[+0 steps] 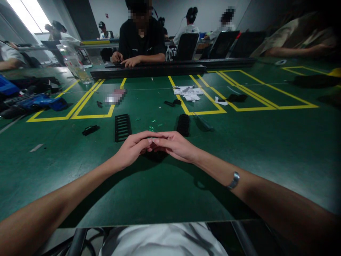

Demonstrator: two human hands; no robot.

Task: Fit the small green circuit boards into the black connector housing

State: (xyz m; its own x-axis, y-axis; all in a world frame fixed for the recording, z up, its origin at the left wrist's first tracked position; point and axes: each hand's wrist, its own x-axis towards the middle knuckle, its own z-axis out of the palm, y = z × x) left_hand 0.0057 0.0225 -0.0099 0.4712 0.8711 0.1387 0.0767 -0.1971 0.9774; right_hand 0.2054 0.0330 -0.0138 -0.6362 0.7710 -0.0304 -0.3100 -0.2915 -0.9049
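Observation:
My left hand (132, 146) and my right hand (181, 146) meet over the green table (128, 202), thumb tips together and fingers curled and overlapping. Whatever they pinch, if anything, is hidden or too small to name. Something dark shows just under the fingers; I cannot tell whether it is an object or shadow. Beyond my left hand lies a black slotted rack (122, 128), and a second black ribbed piece (183, 125) lies behind my right hand. Small shiny green bits (152, 127) are scattered between these two.
To the left lies a small black part (91, 130); a clear bag (203, 122) is on the right. Crumpled white paper (188, 92) sits farther back, near yellow tape lines. A plastic bottle (76, 65) and blue tools (39, 103) stand left. Across the table sits a person (141, 39) behind long black bars (149, 70).

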